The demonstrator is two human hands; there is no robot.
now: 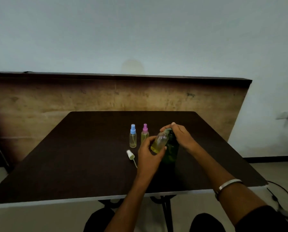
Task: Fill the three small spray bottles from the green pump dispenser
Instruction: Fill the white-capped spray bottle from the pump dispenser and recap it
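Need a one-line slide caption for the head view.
Left hand tilts an open spray bottle under the green dispenser spout; right hand on the pump.

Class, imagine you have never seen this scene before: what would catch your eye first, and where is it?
First, the two hands at the table's centre: the left hand holds a tilted, uncapped bottle of yellowish liquid up to the green pump dispenser, whose head the right hand presses. Just left stand a blue-capped bottle and a pink-capped bottle, with a loose white spray cap lying in front.
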